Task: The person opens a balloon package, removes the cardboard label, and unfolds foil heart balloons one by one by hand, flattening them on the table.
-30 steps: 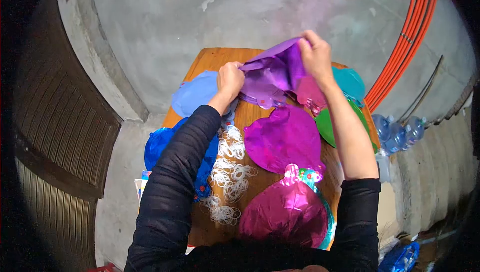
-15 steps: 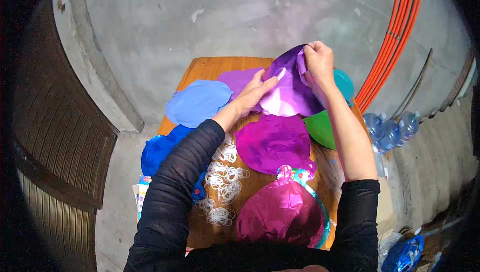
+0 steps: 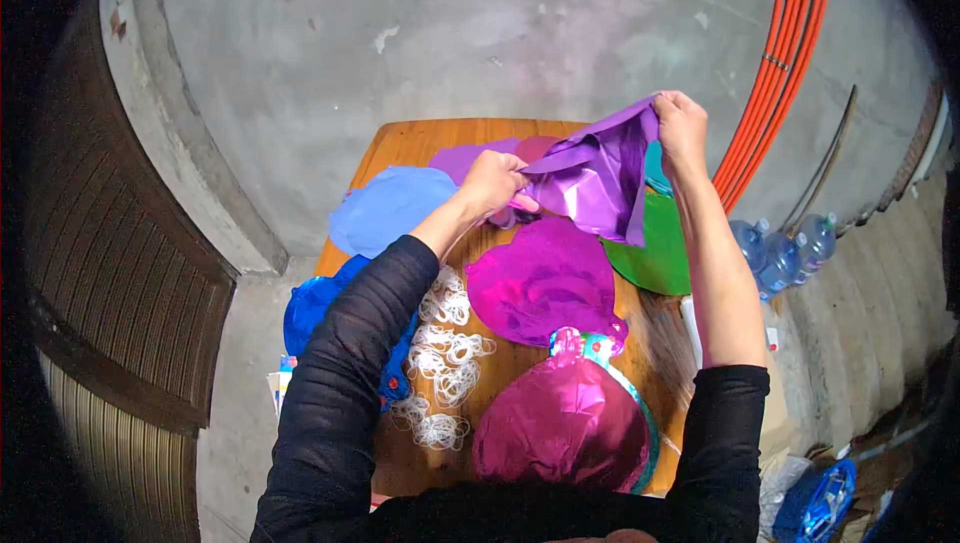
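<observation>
Between my two hands a shiny purple foil balloon (image 3: pixel 595 178), flat and creased, is held up over the far part of the table. My left hand (image 3: pixel 492 185) pinches its left edge. With closed fingers, my right hand (image 3: pixel 680 125) grips the upper right corner, so the foil hangs down from it. Below lies a flat magenta foil balloon (image 3: pixel 545 283), and nearer to me a dark pink one (image 3: pixel 565 428). A light blue flat balloon (image 3: pixel 392 210) is beside my left forearm. Under the right side of the held foil shows a green one (image 3: pixel 655 253).
White string loops (image 3: pixel 445 363) lie in heaps on the wooden table (image 3: pixel 400 133). Dark blue foil (image 3: pixel 320 308) is partly under my left arm. Large water bottles (image 3: pixel 780 263) stand right of the table. Behind is a grey wall (image 3: pixel 450 43) with orange pipes (image 3: pixel 785 73).
My right hand has moved right, spreading the purple balloon sideways. My left hand, open against the foil before, has closed on its left edge. More of the green balloon shows.
</observation>
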`<state>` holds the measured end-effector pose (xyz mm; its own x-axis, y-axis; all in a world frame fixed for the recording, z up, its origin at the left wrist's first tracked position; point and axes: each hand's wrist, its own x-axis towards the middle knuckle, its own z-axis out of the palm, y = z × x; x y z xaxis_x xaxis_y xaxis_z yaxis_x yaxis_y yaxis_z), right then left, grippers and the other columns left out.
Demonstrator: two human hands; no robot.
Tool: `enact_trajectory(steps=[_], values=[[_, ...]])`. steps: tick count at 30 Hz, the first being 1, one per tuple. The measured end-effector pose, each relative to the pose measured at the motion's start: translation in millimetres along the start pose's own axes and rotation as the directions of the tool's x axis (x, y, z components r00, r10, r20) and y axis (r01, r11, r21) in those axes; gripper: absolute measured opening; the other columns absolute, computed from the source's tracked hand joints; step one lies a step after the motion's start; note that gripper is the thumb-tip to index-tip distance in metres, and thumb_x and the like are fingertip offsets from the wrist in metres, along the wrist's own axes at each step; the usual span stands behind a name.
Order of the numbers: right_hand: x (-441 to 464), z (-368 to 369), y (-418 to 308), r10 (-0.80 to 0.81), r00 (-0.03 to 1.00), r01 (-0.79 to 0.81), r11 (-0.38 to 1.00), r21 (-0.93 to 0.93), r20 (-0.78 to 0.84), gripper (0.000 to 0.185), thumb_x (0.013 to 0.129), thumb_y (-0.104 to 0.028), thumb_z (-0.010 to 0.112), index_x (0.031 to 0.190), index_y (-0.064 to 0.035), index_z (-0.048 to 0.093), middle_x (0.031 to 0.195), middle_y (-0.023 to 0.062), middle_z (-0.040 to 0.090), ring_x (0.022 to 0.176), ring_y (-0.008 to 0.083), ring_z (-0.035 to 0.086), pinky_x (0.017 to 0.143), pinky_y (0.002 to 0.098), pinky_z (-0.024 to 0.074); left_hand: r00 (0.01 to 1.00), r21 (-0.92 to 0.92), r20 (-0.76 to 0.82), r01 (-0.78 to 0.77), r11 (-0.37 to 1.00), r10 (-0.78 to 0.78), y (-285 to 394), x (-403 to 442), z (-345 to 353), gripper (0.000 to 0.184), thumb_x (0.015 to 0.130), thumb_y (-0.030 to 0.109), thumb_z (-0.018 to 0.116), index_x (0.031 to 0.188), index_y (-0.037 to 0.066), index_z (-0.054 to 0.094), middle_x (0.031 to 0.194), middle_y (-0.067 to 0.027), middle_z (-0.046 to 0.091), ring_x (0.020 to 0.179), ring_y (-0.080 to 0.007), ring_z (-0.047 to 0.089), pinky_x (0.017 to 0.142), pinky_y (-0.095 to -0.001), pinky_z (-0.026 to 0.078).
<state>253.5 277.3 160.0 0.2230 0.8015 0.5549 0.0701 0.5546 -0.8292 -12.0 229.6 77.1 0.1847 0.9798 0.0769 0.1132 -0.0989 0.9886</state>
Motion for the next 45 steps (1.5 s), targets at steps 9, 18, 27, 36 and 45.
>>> enact_trajectory(steps=[9,18,27,36,45], values=[[-18.2,-20.4,20.8,0.218,0.939,-0.254,0.961,0.112,0.265,0.017,0.088,-0.008,0.052,0.081,-0.0005,0.066,0.074,0.0017,0.061,0.064,0.0105,0.052,0.058,0.0277,0.0431,0.941,-0.309,-0.340,-0.109,0.945,-0.002,-15.6,15.6,-3.4,0.020,0.100,0.015,0.046,0.089,0.003,0.058,0.075,-0.0026,0.056,0.059,-0.0142,0.053,0.049,-0.0303,0.047],[-60.6,19.8,10.6,0.181,0.784,-0.568,0.595,0.568,0.594,0.022,0.099,-0.013,0.045,0.106,0.0032,0.059,0.094,0.0118,0.068,0.082,0.0189,0.067,0.079,0.0348,0.0567,0.970,-0.570,-0.106,0.122,0.813,-0.220,-9.5,16.4,20.8,0.050,0.101,0.045,0.041,0.112,-0.001,0.057,0.103,-0.0136,0.066,0.088,-0.0257,0.068,0.067,-0.0461,0.058],[-57.7,27.4,26.5,0.221,0.921,-0.383,0.672,0.635,0.321,0.028,0.100,-0.017,0.040,0.100,0.0046,0.058,0.098,0.0194,0.068,0.085,0.0254,0.067,0.080,0.0383,0.0553,0.978,-0.428,0.097,0.208,0.879,-0.184,-3.0,-8.7,41.6,0.015,0.086,0.001,0.058,0.098,-0.006,0.064,0.089,-0.0139,0.069,0.068,-0.0242,0.068,0.058,-0.0388,0.056],[-32.5,-34.6,36.6,0.294,0.956,-0.253,0.842,0.477,-0.012,0.022,0.098,-0.012,0.041,0.086,-0.0042,0.057,0.077,0.0053,0.060,0.067,0.0170,0.059,0.065,0.0338,0.0495,0.905,0.020,-0.421,-0.054,0.998,0.057,-46.9,16.7,-17.1,0.010,0.089,-0.003,0.051,0.098,-0.004,0.057,0.077,-0.0128,0.063,0.055,-0.0258,0.065,0.043,-0.0396,0.059],[-0.7,-111.8,68.6,0.258,0.934,-0.131,0.891,0.435,-0.247,0.024,0.098,-0.018,0.040,0.090,-0.0050,0.058,0.074,0.0066,0.065,0.058,0.0187,0.064,0.048,0.0323,0.0537,0.605,-0.238,-0.792,-0.181,0.954,-0.082,-29.9,24.9,-98.0,0.049,0.081,-0.014,0.036,0.128,-0.006,0.042,0.109,-0.0300,0.058,0.064,-0.0343,0.069,0.047,-0.0417,0.060]])
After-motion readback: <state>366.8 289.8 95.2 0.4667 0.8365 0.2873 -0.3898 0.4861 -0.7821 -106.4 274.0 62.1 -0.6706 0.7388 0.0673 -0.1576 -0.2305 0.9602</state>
